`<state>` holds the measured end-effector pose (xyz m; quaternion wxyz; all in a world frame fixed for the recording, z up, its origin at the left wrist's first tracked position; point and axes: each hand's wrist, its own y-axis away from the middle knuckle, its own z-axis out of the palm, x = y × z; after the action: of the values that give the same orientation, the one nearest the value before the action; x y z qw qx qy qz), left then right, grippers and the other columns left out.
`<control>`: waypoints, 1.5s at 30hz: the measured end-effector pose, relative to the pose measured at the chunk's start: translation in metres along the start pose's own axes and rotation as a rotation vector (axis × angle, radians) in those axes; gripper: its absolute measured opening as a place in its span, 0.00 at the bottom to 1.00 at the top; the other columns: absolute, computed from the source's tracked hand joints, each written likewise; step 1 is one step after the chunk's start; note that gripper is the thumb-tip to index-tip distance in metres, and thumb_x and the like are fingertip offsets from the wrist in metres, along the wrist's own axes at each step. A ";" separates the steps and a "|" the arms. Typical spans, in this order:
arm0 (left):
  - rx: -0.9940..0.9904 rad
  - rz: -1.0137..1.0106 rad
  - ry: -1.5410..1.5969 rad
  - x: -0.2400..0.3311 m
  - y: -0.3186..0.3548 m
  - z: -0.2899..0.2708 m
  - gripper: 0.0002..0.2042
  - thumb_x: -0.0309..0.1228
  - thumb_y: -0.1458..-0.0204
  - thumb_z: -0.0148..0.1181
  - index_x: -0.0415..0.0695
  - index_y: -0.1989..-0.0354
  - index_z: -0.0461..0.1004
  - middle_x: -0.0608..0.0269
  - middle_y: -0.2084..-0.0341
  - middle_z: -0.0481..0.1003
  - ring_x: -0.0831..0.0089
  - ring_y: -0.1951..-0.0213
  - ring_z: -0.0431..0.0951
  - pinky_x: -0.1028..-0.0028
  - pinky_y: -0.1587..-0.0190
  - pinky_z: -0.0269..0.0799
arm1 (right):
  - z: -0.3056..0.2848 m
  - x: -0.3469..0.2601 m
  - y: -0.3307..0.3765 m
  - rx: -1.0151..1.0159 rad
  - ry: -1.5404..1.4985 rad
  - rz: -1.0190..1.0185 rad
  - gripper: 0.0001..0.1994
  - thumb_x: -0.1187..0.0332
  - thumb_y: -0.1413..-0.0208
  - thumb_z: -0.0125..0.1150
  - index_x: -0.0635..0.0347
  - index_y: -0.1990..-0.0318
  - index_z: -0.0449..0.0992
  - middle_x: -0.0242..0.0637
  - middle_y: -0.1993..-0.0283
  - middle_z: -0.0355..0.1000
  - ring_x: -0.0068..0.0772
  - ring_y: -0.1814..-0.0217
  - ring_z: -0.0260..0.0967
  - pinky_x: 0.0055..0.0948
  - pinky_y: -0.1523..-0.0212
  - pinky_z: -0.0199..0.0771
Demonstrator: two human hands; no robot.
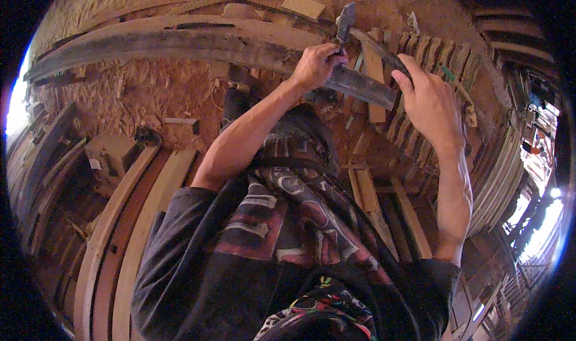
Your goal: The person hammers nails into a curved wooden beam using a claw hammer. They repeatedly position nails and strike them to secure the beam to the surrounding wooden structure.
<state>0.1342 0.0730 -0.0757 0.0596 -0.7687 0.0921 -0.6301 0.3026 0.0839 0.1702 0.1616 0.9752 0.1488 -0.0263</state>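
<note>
My right hand (pixel 429 98) grips the dark handle of a hammer (pixel 346 20), whose metal head is raised above the work. My left hand (pixel 315 65) is closed on the upper edge of a long dark curved plank (pixel 180 44), just below the hammer head. Whether its fingers also pinch a nail I cannot tell. The plank runs from the far left to its grey end (pixel 372 92) between my two hands. My dark patterned shirt fills the lower middle of the view.
Sawdust-covered ground (pixel 156 89) lies under the plank. A row of short wooden pieces (pixel 438 50) stands at the right. Pale curved planks (pixel 138 221) lie at the lower left beside a wooden block (pixel 111 155). Stacked boards (pixel 504 161) line the right side.
</note>
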 end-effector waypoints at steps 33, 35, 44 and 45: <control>0.029 -0.113 -0.200 0.009 -0.036 -0.071 0.05 0.28 0.44 0.61 0.40 0.64 0.78 0.51 0.73 0.80 0.53 0.68 0.82 0.63 0.66 0.75 | 0.186 -0.001 0.100 -0.092 -1.528 0.663 0.14 0.64 0.35 0.56 0.56 0.45 0.72 0.26 0.74 0.68 0.16 0.79 0.60 0.21 0.82 0.59; 0.044 -0.111 -0.179 0.014 -0.036 -0.071 0.05 0.28 0.44 0.61 0.40 0.64 0.77 0.50 0.73 0.79 0.52 0.68 0.81 0.62 0.65 0.75 | 0.189 0.002 0.099 -0.063 -1.467 0.635 0.14 0.63 0.34 0.56 0.57 0.45 0.71 0.26 0.74 0.66 0.16 0.80 0.58 0.21 0.82 0.59; -0.353 -0.109 -0.259 0.027 -0.055 -0.076 0.11 0.32 0.45 0.62 0.42 0.56 0.80 0.49 0.65 0.81 0.50 0.62 0.82 0.61 0.58 0.76 | 0.169 -0.001 0.094 0.384 -0.858 0.177 0.17 0.62 0.31 0.50 0.63 0.41 0.67 0.29 0.72 0.66 0.19 0.77 0.62 0.22 0.78 0.64; -0.357 -0.073 -0.257 0.028 -0.053 -0.078 0.11 0.32 0.45 0.62 0.43 0.56 0.80 0.49 0.65 0.81 0.51 0.62 0.82 0.62 0.57 0.76 | 0.151 -0.011 0.088 0.458 -0.854 0.111 0.18 0.63 0.31 0.50 0.63 0.40 0.66 0.33 0.70 0.69 0.25 0.76 0.66 0.25 0.76 0.67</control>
<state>0.0667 0.1205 -0.0225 -0.0893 -0.8439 0.1660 -0.5024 0.3182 -0.0474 0.0549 -0.0095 0.8942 0.0074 -0.4476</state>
